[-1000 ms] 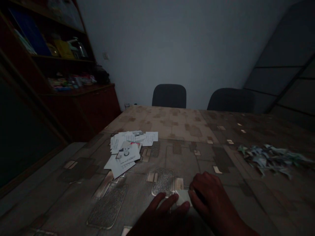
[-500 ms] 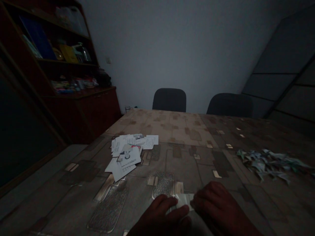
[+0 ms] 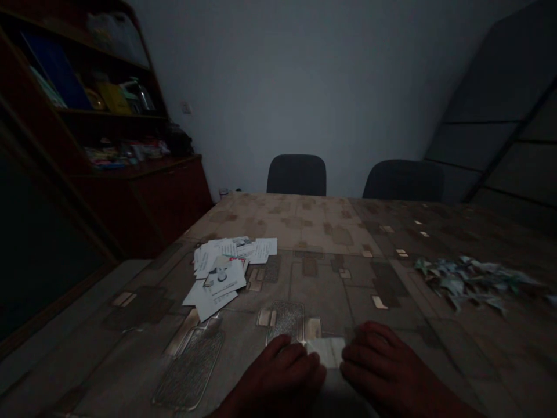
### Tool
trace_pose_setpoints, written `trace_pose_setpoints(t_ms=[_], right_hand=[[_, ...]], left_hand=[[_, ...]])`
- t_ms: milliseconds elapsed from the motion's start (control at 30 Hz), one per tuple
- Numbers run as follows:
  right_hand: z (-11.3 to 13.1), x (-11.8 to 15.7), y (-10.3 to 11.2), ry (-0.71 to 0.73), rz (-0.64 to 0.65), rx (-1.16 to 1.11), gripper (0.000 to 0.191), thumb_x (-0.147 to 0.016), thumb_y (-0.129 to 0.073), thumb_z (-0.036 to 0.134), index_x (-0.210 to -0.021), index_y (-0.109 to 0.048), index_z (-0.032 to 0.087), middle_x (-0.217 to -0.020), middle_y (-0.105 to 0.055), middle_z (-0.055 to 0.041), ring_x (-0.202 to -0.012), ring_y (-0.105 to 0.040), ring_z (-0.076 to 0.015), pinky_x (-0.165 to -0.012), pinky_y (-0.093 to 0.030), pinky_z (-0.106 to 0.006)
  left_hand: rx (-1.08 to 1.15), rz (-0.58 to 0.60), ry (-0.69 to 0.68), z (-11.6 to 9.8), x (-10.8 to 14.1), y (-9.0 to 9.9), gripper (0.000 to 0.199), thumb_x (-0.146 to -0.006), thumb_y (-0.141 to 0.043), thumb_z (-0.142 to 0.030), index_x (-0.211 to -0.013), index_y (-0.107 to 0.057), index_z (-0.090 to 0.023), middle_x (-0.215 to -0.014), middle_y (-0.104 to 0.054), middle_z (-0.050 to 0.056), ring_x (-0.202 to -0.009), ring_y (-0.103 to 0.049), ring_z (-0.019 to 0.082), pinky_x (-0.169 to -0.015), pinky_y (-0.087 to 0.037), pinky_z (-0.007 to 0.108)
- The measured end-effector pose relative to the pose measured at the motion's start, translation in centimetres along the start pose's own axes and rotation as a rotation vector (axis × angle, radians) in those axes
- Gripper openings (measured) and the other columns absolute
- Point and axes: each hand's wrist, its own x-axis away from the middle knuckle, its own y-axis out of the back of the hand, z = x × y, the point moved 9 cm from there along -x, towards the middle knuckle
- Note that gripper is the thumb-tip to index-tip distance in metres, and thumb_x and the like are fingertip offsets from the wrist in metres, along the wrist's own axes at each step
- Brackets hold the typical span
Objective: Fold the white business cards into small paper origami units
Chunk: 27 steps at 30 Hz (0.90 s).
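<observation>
A small piece of pale paper point(image 3: 329, 350) lies between my hands at the near edge of the table; its top edge looks folded, and its lower part runs down out of the picture. My left hand point(image 3: 288, 370) is closed on the paper's left side, fingers curled. Gripping the right side is my right hand point(image 3: 383, 367), its fingers bent and pressed together. Both thumbs are hidden, and the dim light blurs the detail.
A loose pile of printed white cards point(image 3: 221, 276) lies left of centre. Several folded paper pieces point(image 3: 472, 281) form a heap at the right. Two dark chairs stand behind the patterned tablecloth point(image 3: 287, 215), and a reddish-brown cabinet point(image 3: 174, 197) is at the left.
My hands have moved slightly apart along the paper, so more of its top shows. My left fingers have drawn back from its middle. The view has shifted slightly.
</observation>
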Motion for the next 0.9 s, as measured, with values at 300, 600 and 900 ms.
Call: trace_pose_setpoints(t_ms=[300,600,900], right_hand=[[0.2,0.3,-1.2,0.006,0.063,0.057,0.025,-0.099,-0.040,0.019,-0.108,-0.062,0.022,-0.080,-0.069,-0.0042,-0.070,-0.060,-0.0194,-0.086,-0.043,-0.043],[0.3,-0.2,0.3,-0.020,0.114,0.048,0.026,-0.097,-0.039,0.013,-0.097,-0.063,0.021,-0.080,-0.071,-0.0032,-0.071,-0.061,-0.0186,-0.093,-0.044,-0.043],[1.1,-0.4,-0.2,0.029,-0.057,0.166,0.023,-0.098,-0.042,0.018,-0.104,-0.064,0.025,-0.072,-0.066,-0.0031,-0.066,-0.059,-0.0188,-0.088,-0.047,-0.043]], left_hand=[[-0.016,-0.058,-0.032,-0.1,-0.1,-1.2,0.007,-0.089,-0.059,-0.022,-0.096,-0.058,-0.022,-0.077,-0.065,-0.005,-0.070,-0.058,0.015,-0.092,-0.041,0.037],[0.005,-0.050,-0.017,0.7,1.4,0.5,0.014,-0.097,-0.049,-0.021,-0.104,-0.062,-0.021,-0.110,-0.070,-0.005,-0.096,-0.061,0.014,-0.100,-0.039,0.033],[-0.052,-0.065,-0.030,0.7,2.0,-0.3,0.012,-0.098,-0.050,-0.023,-0.102,-0.062,-0.022,-0.109,-0.071,-0.006,-0.094,-0.062,0.013,-0.097,-0.042,0.033]])
